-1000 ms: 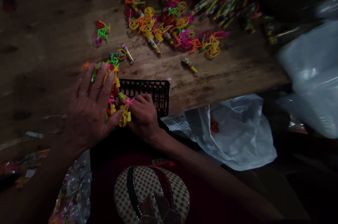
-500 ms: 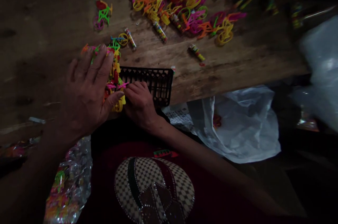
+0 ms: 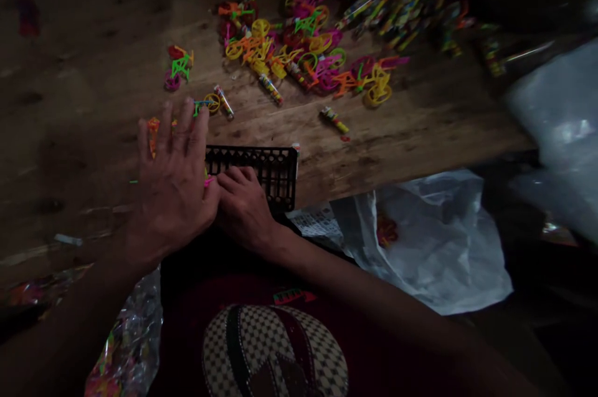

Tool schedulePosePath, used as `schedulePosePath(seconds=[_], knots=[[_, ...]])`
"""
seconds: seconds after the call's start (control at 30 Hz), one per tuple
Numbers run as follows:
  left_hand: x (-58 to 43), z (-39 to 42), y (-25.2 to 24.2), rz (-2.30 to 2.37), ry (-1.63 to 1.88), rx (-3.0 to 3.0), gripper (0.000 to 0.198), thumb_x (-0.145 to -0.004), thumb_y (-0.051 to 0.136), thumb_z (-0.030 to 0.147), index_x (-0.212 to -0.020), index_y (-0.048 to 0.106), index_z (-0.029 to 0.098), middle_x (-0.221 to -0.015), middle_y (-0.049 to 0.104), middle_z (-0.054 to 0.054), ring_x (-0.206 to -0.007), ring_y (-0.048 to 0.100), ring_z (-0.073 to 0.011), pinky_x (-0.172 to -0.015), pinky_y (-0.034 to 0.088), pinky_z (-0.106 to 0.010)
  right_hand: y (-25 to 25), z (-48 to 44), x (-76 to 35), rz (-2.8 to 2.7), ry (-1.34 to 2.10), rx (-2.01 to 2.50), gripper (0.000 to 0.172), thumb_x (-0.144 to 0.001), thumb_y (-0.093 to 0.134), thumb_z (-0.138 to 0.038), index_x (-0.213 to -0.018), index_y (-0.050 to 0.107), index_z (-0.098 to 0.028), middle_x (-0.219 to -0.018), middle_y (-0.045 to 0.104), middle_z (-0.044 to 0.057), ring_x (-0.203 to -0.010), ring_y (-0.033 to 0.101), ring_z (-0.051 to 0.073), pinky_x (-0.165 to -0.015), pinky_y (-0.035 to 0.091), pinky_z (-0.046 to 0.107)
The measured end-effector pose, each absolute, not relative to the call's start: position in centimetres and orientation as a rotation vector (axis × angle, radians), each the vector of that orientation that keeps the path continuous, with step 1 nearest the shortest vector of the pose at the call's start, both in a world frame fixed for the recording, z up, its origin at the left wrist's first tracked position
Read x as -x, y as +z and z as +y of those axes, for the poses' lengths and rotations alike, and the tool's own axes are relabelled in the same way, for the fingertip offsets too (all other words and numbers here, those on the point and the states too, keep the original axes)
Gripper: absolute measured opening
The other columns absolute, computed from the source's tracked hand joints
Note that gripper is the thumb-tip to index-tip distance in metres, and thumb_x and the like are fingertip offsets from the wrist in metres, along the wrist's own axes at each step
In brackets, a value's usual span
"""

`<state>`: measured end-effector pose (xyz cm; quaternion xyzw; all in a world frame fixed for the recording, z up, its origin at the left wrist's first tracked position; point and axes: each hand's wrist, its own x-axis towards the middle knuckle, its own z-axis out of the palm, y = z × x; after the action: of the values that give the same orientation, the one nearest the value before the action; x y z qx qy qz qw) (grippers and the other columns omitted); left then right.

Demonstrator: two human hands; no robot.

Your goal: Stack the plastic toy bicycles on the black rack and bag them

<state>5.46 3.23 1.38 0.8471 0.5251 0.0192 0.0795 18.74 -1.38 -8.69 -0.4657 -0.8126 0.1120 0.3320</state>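
Observation:
My left hand (image 3: 175, 166) lies palm down with fingers spread, covering most of a cluster of small coloured plastic toy pieces. An orange piece (image 3: 153, 135) shows between its fingers. My right hand (image 3: 245, 207) is closed, its fingers curled over the near left part of a black slotted rack (image 3: 283, 176). Whatever it grips is hidden. A bit of pink plastic (image 3: 208, 181) shows where the two hands meet. Just beyond the left fingertips are a yellow toy wheel (image 3: 212, 103) and a small tube of coloured sweets (image 3: 224, 102).
A pile of plastic toy bicycle parts (image 3: 261, 42) covers the far middle of the wooden table (image 3: 420, 116), with many filled tubes (image 3: 397, 4) behind at right. A green toy bicycle (image 3: 180, 66) lies apart. A white plastic bag (image 3: 448, 241) hangs at the near edge.
My left hand has slid over the coloured pieces toward the rack and now hides most of them. Its fingers are spread wider. The view has tilted up; my right hand stays by the rack.

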Motion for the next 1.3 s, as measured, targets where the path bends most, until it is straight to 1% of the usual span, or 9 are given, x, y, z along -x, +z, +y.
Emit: schedulePosePath(seconds=[0.27,0.37,0.47,0.57,0.67,0.73,0.93,1.1,1.3], knots=[[-5.2,3.7,1.2,1.547,0.001,-2.571,0.088,-0.079,0.051,0.029,-0.162,0.026,0.012,-0.171,0.023,-0.014,-0.160,0.016,-0.0367,-0.129,0.008,-0.063,-9.4,-1.1,-18.7,-2.152,0.299,1.169,0.019,-0.100,0.050,-0.018,-0.097,0.068,-0.014,-0.089,0.064,0.009,-0.086,0.049,0.024,-0.081,0.034,0.039],[-5.2,3.8,1.3,1.558,0.014,-2.567,0.086,-0.080,0.051,0.030,-0.162,0.027,0.015,-0.171,0.025,-0.014,-0.159,0.018,-0.0377,-0.129,0.010,-0.064,-9.6,-1.3,-18.2,-2.144,0.276,1.212,0.020,-0.100,0.049,-0.018,-0.098,0.068,-0.013,-0.091,0.066,0.010,-0.087,0.051,0.025,-0.085,0.037,0.040],[-5.5,3.8,1.9,1.583,-0.054,-2.519,0.085,-0.082,0.049,0.030,-0.162,0.027,0.012,-0.171,0.024,-0.014,-0.160,0.017,-0.0374,-0.129,0.007,-0.063,-9.3,-1.5,-18.5,-2.143,0.387,1.202,0.019,-0.098,0.049,-0.016,-0.099,0.068,-0.012,-0.092,0.068,0.012,-0.088,0.055,0.026,-0.084,0.043,0.041],[-5.8,3.8,2.5,1.604,-0.133,-2.483,0.085,-0.083,0.049,0.032,-0.162,0.025,0.010,-0.172,0.020,-0.012,-0.161,0.013,-0.0365,-0.131,0.003,-0.059,-8.5,-2.1,-19.3,-1.966,0.577,1.174,0.024,-0.100,0.047,-0.015,-0.113,0.066,-0.012,-0.105,0.071,0.014,-0.098,0.062,0.025,-0.089,0.051,0.041],[-5.6,3.8,2.6,1.606,-0.137,-2.510,0.085,-0.085,0.049,0.036,-0.163,0.024,0.013,-0.173,0.020,-0.011,-0.161,0.013,-0.0360,-0.131,0.007,-0.058,-7.8,-2.5,-19.4,-1.730,0.677,1.140,0.034,-0.101,0.044,-0.015,-0.132,0.059,-0.015,-0.126,0.069,0.017,-0.117,0.065,0.023,-0.102,0.055,0.041],[-5.3,3.9,2.5,1.610,-0.131,-2.545,0.083,-0.087,0.048,0.038,-0.163,0.025,0.014,-0.173,0.021,-0.011,-0.160,0.015,-0.0354,-0.131,0.009,-0.058,-7.6,-2.5,-19.1,-1.685,0.691,1.085,0.039,-0.100,0.043,-0.013,-0.135,0.058,-0.016,-0.131,0.069,0.017,-0.123,0.065,0.023,-0.105,0.056,0.042],[-4.5,3.9,2.1,1.522,-0.092,-2.638,0.081,-0.089,0.048,0.040,-0.161,0.028,0.011,-0.171,0.023,-0.015,-0.159,0.019,-0.0388,-0.129,0.012,-0.063,-7.6,-1.7,-18.6,-1.640,0.722,1.026,0.032,-0.098,0.045,-0.010,-0.120,0.068,-0.016,-0.120,0.076,0.013,-0.111,0.070,0.021,-0.096,0.058,0.038],[-4.3,3.8,1.6,1.510,-0.002,-2.635,0.083,-0.088,0.050,0.037,-0.164,0.023,0.018,-0.173,0.020,-0.011,-0.160,0.017,-0.0371,-0.130,0.008,-0.061,-7.1,-1.1,-19.4,-1.702,0.707,1.008,0.033,-0.093,0.048,-0.007,-0.113,0.072,-0.016,-0.114,0.077,0.013,-0.100,0.070,0.023,-0.088,0.056,0.040],[-4.2,3.8,1.4,1.505,0.008,-2.636,0.080,-0.087,0.049,0.034,-0.162,0.029,0.012,-0.171,0.023,-0.017,-0.159,0.017,-0.0407,-0.127,0.010,-0.064,-6.4,0.2,-20.3,-1.819,0.785,0.962,0.033,-0.089,0.049,-0.004,-0.111,0.072,-0.014,-0.117,0.076,0.013,-0.104,0.069,0.022,-0.093,0.055,0.037]])
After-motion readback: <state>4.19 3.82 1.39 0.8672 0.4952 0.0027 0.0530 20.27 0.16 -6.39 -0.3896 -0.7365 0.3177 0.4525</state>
